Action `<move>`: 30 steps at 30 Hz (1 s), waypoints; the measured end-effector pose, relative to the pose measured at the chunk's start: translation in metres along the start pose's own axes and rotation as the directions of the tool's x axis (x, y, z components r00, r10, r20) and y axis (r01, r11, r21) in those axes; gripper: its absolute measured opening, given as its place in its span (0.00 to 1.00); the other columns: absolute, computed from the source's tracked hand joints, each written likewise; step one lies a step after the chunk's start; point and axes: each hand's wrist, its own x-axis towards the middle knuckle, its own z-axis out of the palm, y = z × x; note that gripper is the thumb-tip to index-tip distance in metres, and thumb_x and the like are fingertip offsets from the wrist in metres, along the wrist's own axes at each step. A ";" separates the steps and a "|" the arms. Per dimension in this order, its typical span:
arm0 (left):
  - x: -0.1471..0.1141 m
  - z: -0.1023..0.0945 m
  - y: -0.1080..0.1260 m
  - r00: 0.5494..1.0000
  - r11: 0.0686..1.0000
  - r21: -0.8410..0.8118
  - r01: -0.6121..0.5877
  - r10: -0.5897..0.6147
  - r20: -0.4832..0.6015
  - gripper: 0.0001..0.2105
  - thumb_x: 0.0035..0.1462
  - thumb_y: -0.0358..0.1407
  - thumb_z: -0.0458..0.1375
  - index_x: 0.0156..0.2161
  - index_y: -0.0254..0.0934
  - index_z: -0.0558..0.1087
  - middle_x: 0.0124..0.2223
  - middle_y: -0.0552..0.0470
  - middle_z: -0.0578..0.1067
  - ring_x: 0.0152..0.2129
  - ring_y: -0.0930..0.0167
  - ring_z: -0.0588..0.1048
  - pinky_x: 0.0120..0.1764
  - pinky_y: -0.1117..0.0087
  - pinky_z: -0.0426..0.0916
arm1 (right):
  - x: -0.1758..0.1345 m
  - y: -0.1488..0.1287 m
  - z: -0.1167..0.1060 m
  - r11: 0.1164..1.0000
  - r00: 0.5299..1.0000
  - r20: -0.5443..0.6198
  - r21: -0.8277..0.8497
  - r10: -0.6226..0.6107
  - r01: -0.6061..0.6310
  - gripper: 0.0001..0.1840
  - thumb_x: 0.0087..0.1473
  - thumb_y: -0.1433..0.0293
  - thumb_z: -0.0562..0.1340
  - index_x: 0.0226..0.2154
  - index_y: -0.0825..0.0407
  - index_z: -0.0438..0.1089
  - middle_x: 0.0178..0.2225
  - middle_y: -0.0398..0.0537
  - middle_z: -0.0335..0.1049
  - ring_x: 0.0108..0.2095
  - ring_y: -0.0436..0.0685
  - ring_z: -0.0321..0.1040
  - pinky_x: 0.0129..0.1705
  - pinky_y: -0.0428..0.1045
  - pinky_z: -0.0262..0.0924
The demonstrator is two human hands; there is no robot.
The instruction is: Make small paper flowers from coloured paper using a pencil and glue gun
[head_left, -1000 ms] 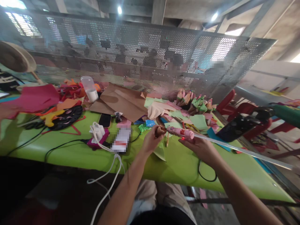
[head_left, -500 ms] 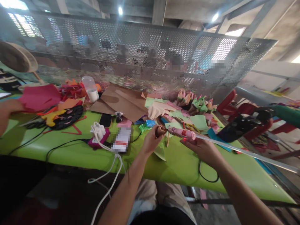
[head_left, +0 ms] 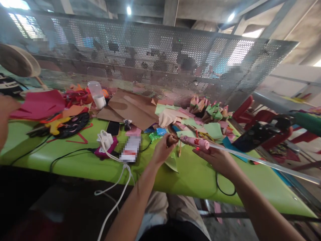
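Over the near middle of the table, my left hand (head_left: 162, 150) is closed around a small piece of rolled brown paper (head_left: 172, 140). My right hand (head_left: 217, 160) grips a pink glue gun (head_left: 195, 142), its tip pointing left and almost meeting the brown paper. Whether the tip touches it I cannot tell. A red light glows on the gun's underside. From the gun's back a long clear glue stick (head_left: 265, 162) runs far to the right. A green paper sheet (head_left: 172, 163) lies below my left hand.
Small paper bouquets (head_left: 210, 108) and cut paper stand behind my hands. A phone (head_left: 130, 149) and a purple power strip (head_left: 106, 148) with white cables lie left. A co-worker's hand (head_left: 5, 113) is at far left. A black bottle (head_left: 260, 132) leans at right.
My hands, the brown paper and the glue gun hold almost still. The gun's black cord has shifted slightly right. At far left, the co-worker's hand has moved up and left.
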 end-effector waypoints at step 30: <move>-0.001 0.002 0.002 0.996 0.985 -0.167 0.036 -0.022 0.085 0.15 0.56 0.35 0.64 0.49 0.39 0.72 0.43 0.51 0.79 0.39 0.67 0.77 0.42 0.71 0.71 | 0.007 0.001 0.012 0.999 0.999 -0.004 -0.004 -0.034 0.034 0.23 0.60 0.49 0.62 0.35 0.50 0.79 0.35 0.50 0.79 0.37 0.63 0.74 0.42 0.55 0.69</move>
